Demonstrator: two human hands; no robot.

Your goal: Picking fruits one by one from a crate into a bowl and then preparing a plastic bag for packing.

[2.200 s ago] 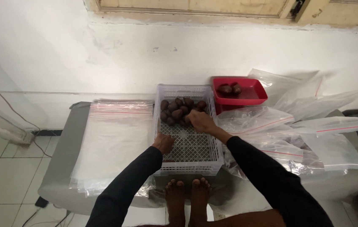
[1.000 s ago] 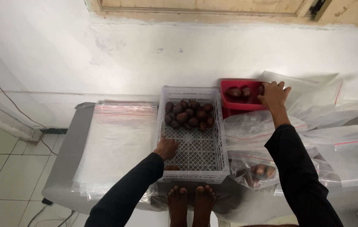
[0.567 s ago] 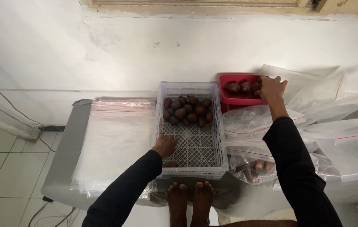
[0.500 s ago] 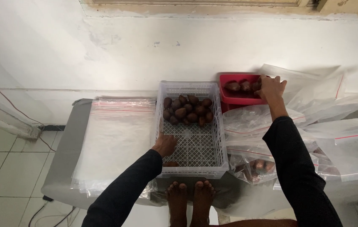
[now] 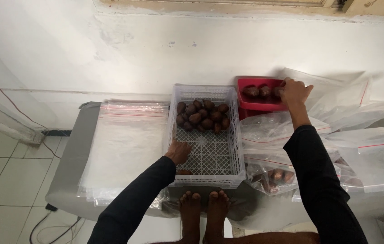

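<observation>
The right hand rests on the red tray, fingers curled over brown fruit; whether that grip holds one, I cannot tell. The left hand clasps the white crate by its near-left rim.

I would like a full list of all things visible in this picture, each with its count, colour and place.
white crate: one, white lattice plastic, middle of the table.
brown fruits: a pile, dark brown, far end of the crate.
red tray: one, red, right of the crate, with a few brown fruits inside.
flat bags: a stack, clear with red strip, left of the crate.
loose bags: several, clear, right side; one near the front holds fruits.
table: one, grey, against the white wall.
left hand: on the crate's near left rim.
right hand: at the red tray's right edge.
feet: two, bare, below the crate.
</observation>
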